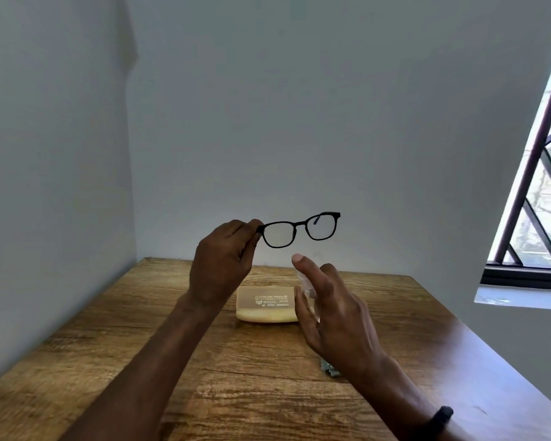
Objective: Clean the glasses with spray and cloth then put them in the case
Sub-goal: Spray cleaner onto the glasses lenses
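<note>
Head view: the glasses [299, 229], a thin black frame with two clear lenses, are held in the air above the far half of the table [109, 345], tilted so that the right end sits higher. The left hand [223, 259] pinches the frame at its left end, by the hinge, between thumb and curled fingers. The right hand [334, 310], just below and right of the frame, is wrapped round a small clear spray bottle [307, 292], with the forefinger [303, 262] raised over its top; the nozzle itself cannot be made out. The frame is judged light and fairly stiff, but slender and easily bent at the hinges, and the lenses are smooth and prone to smears. The rim or hinge corner is therefore the sound place to hold, with fingertips kept off the glass. The pale yellow case [261, 305] lies closed on the table beneath the hands, printed side up. A scrap of blue-green cloth [329, 370] shows on the table under the right wrist, mostly hidden. The surface is brown wood-grain, flat and matt. Plain pale walls [268, 106] meet in a corner at far left, and a barred window [541, 186] opens at the right, with foliage beyond. A black band [439, 420] circles the right wrist.
</note>
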